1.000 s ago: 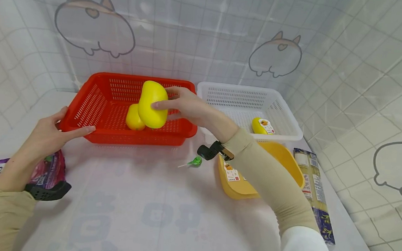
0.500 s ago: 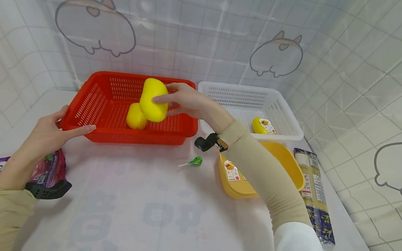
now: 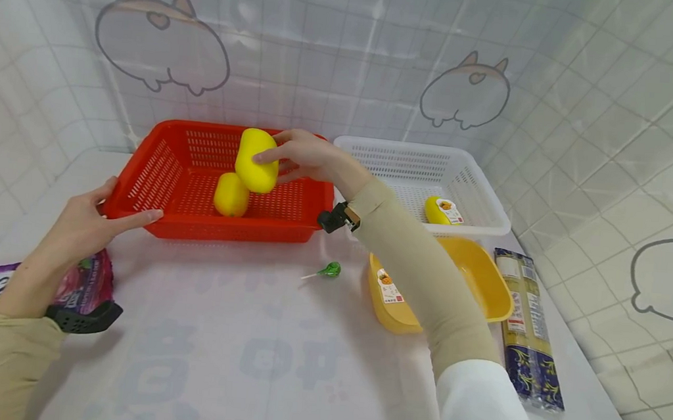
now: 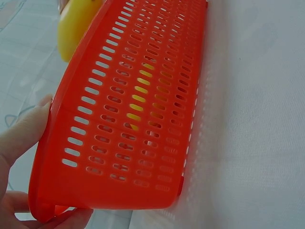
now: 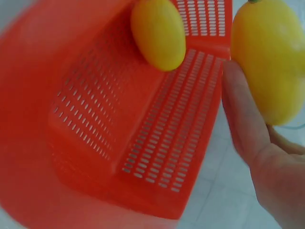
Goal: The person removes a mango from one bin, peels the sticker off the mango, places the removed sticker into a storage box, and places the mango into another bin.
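In the head view my right hand (image 3: 307,156) holds a yellow mango (image 3: 256,161) above the red basket (image 3: 240,231), pinched between thumb and fingers. The right wrist view shows this held mango (image 5: 267,57) upright beside the hand. A second yellow mango (image 3: 231,195) lies inside the basket, near its middle. My left hand (image 3: 83,223) grips the basket's front left corner. Its thumb lies on the rim and its other fingers reach round the corner, as the left wrist view also shows on the red wall (image 4: 128,119).
Right of the red basket stands a white basket (image 3: 490,212) with a labelled mango (image 3: 442,210) in it. Nearer are a yellow bin (image 3: 385,306), a green lollipop (image 3: 330,269) and a long noodle-like packet (image 3: 529,330). A purple bag (image 3: 84,286) lies under my left forearm.
My right hand has risen slightly and moved away from me with its mango, showing more of the mango lying in the basket. The left hand keeps its hold on the corner.
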### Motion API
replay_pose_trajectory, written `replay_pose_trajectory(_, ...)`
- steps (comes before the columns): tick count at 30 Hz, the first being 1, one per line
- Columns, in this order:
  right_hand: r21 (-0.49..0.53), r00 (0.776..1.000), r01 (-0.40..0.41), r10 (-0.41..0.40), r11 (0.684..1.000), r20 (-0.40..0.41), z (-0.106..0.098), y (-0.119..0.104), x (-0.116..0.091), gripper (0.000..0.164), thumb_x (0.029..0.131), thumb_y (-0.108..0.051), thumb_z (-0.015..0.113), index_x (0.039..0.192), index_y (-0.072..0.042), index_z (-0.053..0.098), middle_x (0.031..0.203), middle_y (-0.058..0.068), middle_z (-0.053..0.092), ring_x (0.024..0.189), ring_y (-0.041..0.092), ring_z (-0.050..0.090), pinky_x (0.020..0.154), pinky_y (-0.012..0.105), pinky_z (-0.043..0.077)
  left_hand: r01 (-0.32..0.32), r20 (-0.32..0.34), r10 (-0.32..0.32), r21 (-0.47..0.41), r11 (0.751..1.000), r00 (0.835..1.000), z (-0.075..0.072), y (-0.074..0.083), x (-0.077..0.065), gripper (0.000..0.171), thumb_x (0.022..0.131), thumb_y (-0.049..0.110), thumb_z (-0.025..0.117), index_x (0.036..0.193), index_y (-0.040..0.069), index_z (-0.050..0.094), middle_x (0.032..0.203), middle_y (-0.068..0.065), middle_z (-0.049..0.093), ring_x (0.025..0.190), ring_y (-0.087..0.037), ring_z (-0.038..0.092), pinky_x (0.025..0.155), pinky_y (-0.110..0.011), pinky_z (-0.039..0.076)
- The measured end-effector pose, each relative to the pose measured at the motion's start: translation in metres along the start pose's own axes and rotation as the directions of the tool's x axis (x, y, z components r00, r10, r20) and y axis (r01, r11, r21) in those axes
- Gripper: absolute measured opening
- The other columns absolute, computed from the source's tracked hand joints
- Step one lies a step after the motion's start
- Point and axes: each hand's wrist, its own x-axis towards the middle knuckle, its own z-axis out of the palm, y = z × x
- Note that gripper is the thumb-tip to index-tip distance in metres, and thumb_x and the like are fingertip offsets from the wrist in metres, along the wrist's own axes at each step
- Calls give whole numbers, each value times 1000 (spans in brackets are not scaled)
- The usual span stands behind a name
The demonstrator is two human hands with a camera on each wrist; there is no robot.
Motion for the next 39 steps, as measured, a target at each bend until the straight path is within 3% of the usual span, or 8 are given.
replay_pose_trajectory(7,6,999,-35,34,999,13,-2,2,17,62,89,-23,77,141,-7,48,124,7,61,106,25,66,92,36,58,3,2,-3,-2,1000,1000,-2,1,-2,119,83,74,59,156,17,-16,158,-37,14,132,-54,26,84,-60,49)
replay_pose_trajectory(14,53,999,-52,52,997,-2,-9,6,34,60,89,-22,77,140,-6,50,121,9,63,103,27,67,94,39,57,6,14,-6,-16,1000,1000,-1,1,-1,119,82,74,59,155,19,-17,160,-36,11,134,-55,22,89,-68,44)
replay_pose_trajectory(20,59,997,-78,79,995,-1,-11,10,42,70,89,-21,76,147,-5,42,123,8,61,111,27,63,102,41,52,17,19,-16,-23,1000,1000,-1,0,0,121,82,76,59,155,18,-19,160,-35,9,135,-55,22,91,-69,43)
replay_pose_trajectory(29,72,994,-103,105,992,-20,-13,18,57,76,88,-23,78,151,-7,38,126,7,59,120,28,59,103,42,51,10,7,-10,-10,1000,1000,-1,1,-1,121,82,75,59,155,17,-17,160,-36,11,133,-54,24,87,-63,48)
replay_pose_trajectory(39,72,980,-187,191,980,-62,-17,43,72,81,89,-20,76,155,-7,31,145,8,45,121,28,56,106,41,49,5,13,-5,-2,1000,1000,-1,3,-4,120,83,74,59,156,16,-17,161,-34,10,135,-54,22,91,-70,43)
